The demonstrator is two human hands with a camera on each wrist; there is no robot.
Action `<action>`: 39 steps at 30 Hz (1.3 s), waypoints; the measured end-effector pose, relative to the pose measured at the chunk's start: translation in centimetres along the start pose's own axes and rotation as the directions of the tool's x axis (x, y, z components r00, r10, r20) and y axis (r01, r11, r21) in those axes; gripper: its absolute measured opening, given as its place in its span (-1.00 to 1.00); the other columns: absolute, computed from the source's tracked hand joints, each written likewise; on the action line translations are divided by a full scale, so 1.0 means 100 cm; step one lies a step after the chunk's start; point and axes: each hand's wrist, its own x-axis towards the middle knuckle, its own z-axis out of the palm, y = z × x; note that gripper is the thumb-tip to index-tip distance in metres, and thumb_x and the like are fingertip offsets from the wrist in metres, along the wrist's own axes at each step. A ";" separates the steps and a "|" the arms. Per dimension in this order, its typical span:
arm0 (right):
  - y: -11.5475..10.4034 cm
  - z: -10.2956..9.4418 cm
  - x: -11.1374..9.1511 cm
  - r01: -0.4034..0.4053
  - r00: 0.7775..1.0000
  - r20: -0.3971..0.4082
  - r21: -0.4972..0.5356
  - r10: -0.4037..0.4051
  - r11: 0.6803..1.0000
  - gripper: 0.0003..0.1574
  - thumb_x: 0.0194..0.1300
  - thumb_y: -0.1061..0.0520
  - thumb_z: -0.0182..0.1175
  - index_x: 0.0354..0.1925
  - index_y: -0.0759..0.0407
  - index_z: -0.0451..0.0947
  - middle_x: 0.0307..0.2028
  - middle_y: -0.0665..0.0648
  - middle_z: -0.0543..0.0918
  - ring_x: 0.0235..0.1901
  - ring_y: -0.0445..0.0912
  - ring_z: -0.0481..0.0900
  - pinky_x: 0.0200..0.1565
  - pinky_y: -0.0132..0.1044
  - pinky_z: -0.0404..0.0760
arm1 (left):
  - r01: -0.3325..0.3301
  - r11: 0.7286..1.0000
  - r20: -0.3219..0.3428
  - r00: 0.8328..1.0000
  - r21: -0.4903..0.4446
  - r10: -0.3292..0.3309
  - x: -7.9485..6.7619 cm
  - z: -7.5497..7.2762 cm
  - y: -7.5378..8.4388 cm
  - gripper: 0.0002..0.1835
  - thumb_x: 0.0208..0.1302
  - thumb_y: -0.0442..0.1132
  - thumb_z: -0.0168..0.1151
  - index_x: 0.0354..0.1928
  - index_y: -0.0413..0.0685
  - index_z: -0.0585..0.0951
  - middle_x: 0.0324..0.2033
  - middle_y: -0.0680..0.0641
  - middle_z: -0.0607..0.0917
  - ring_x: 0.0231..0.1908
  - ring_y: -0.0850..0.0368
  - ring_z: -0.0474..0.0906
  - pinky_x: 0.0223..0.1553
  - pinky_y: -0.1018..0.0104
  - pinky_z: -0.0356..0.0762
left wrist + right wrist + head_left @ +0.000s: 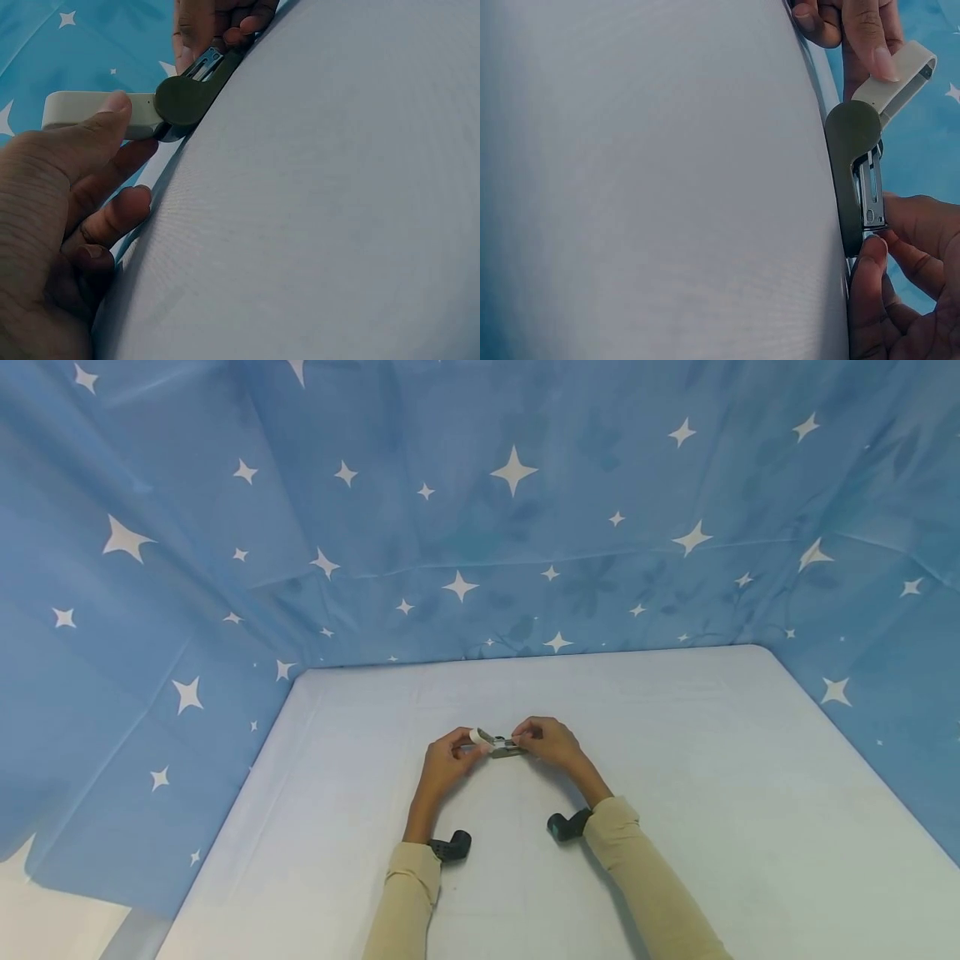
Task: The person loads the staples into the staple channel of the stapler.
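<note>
A stapler lies opened up on the white table, its white top arm (71, 109) swung back from the dark green base (853, 131). Between them the metal staple channel (871, 187) is exposed. My left hand (445, 764) grips the white arm, thumb on one face and fingers behind it. At the front end of the stapler, my right hand (551, 745) pinches near the tip of the metal channel with thumb and fingertips. Whether a strip of staples is in those fingertips is too small to tell.
The white-covered table (675, 752) spreads out around both hands. A blue curtain (420, 527) with white stars stands behind the table and at its sides. Dark wrist cameras (452, 846) sit at both cuffs.
</note>
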 end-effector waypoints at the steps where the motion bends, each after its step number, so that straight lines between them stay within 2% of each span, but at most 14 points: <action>1: 0.000 -0.001 0.000 0.000 1.000 -0.002 -0.002 0.000 1.000 -0.85 0.29 0.07 0.25 -0.22 0.09 0.67 -0.40 0.02 0.63 -0.45 -0.16 0.51 -0.34 -0.32 0.42 | -0.004 1.000 0.001 1.000 0.002 0.004 0.000 0.000 0.000 -0.70 0.21 -0.08 0.39 -0.06 0.00 0.67 -0.16 -0.10 0.78 -0.66 0.30 0.46 -0.55 0.41 0.44; 14: -0.001 0.000 -0.003 -0.002 1.000 0.000 0.029 0.002 1.000 -0.82 0.28 0.06 0.26 -0.21 0.13 0.67 -0.43 0.02 0.62 -0.48 -0.18 0.50 -0.38 -0.35 0.43 | -0.014 0.993 -0.006 1.000 0.117 0.015 -0.001 -0.003 0.003 -0.66 0.21 -0.03 0.39 -0.03 0.00 0.67 -0.24 -0.08 0.77 -0.61 0.32 0.42 -0.55 0.44 0.38; 21: 0.004 -0.003 -0.006 0.027 0.999 0.036 0.066 -0.030 0.997 -0.75 0.18 0.13 0.39 -0.15 0.14 0.64 -0.32 0.06 0.62 -0.40 -0.14 0.50 -0.34 -0.33 0.45 | -0.005 0.986 -0.024 1.000 0.166 0.010 -0.001 0.002 0.007 -0.63 0.23 -0.02 0.36 0.03 0.02 0.66 -0.11 -0.08 0.77 -0.62 0.33 0.42 -0.56 0.45 0.37; 23: 0.006 -0.003 -0.005 0.033 0.999 0.023 0.052 -0.035 0.998 -0.75 0.16 0.15 0.40 -0.16 0.13 0.64 -0.31 0.06 0.61 -0.39 -0.14 0.50 -0.33 -0.32 0.45 | -0.008 0.979 -0.036 0.999 0.201 0.016 0.000 0.005 0.009 -0.62 0.24 -0.01 0.34 0.05 0.04 0.65 -0.11 -0.07 0.77 -0.61 0.33 0.41 -0.55 0.44 0.37; 29: 0.008 -0.003 -0.007 0.028 1.000 -0.007 0.044 -0.028 0.999 -0.78 0.14 0.16 0.41 -0.21 0.13 0.64 -0.32 0.07 0.62 -0.38 -0.12 0.52 -0.32 -0.30 0.47 | 0.002 0.938 -0.071 0.997 0.346 0.024 -0.002 0.015 0.016 -0.63 0.27 0.08 0.27 0.04 0.12 0.66 -0.31 -0.02 0.78 -0.63 0.32 0.35 -0.55 0.39 0.32; 32: 0.008 -0.002 -0.008 0.032 0.999 -0.016 0.041 -0.032 0.999 -0.79 0.14 0.16 0.41 -0.22 0.13 0.64 -0.32 0.07 0.63 -0.37 -0.13 0.53 -0.29 -0.28 0.47 | 0.002 0.923 -0.083 0.996 0.385 0.033 -0.004 0.018 0.020 -0.63 0.28 0.11 0.24 0.03 0.15 0.66 -0.27 0.02 0.78 -0.62 0.25 0.40 -0.54 0.34 0.35; 34: 0.008 -0.001 -0.008 0.037 0.999 -0.025 0.038 -0.036 0.999 -0.79 0.13 0.15 0.41 -0.22 0.12 0.64 -0.32 0.07 0.63 -0.36 -0.12 0.54 -0.26 -0.26 0.47 | -0.006 0.914 -0.090 0.995 0.406 0.046 -0.005 0.020 0.022 -0.62 0.29 0.10 0.22 0.05 0.14 0.66 -0.20 0.03 0.78 -0.55 0.15 0.52 -0.49 0.26 0.45; 36: 0.007 -0.001 -0.008 0.041 0.999 -0.036 0.032 -0.040 0.999 -0.79 0.12 0.14 0.42 -0.23 0.11 0.65 -0.32 0.07 0.64 -0.36 -0.13 0.55 -0.23 -0.25 0.48 | -0.011 0.902 -0.092 0.994 0.431 0.056 -0.005 0.023 0.026 -0.60 0.31 0.09 0.20 0.10 0.11 0.64 -0.11 0.02 0.77 -0.38 0.05 0.66 -0.38 0.16 0.56; 39: 0.006 0.000 -0.008 0.040 0.998 -0.052 0.020 -0.039 0.999 -0.78 0.11 0.12 0.44 -0.25 0.10 0.65 -0.33 0.06 0.64 -0.37 -0.14 0.56 -0.22 -0.25 0.48 | -0.021 0.877 -0.091 0.993 0.481 0.074 -0.005 0.027 0.032 -0.57 0.32 0.06 0.18 0.14 0.05 0.61 -0.05 -0.03 0.75 -0.12 -0.05 0.70 -0.22 0.04 0.64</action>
